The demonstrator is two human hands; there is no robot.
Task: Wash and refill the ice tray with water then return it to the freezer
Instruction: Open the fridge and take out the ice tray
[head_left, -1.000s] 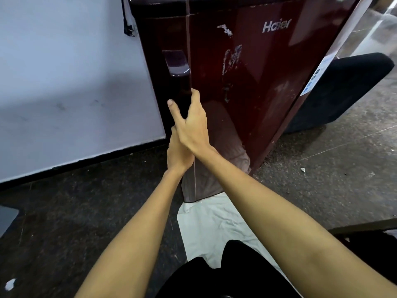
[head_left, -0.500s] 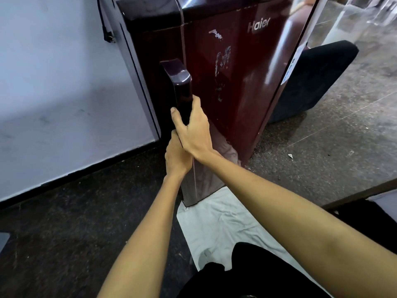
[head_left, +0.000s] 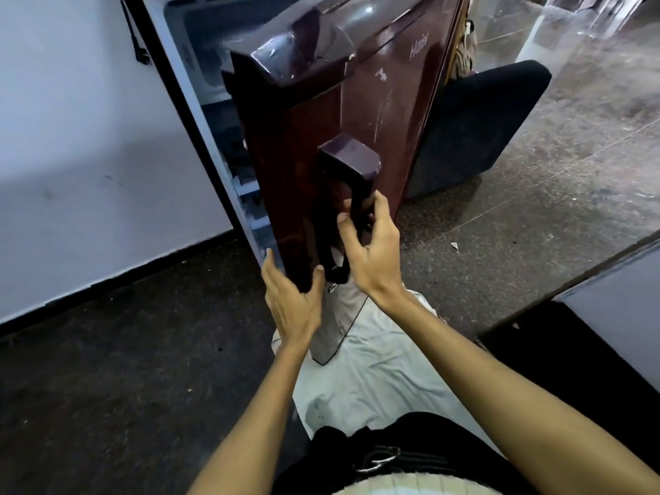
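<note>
the right hand (head_left: 371, 251) curled round the dark door handle (head_left: 351, 194) while the left hand (head_left: 291, 298) gripped the maroon fridge door (head_left: 375, 112) by its free edge. shut a second earlier, the door now stood ajar, baring the freezer compartment (head_left: 203, 48). no ice tray showed yet, so fetching it likely came next.
</note>
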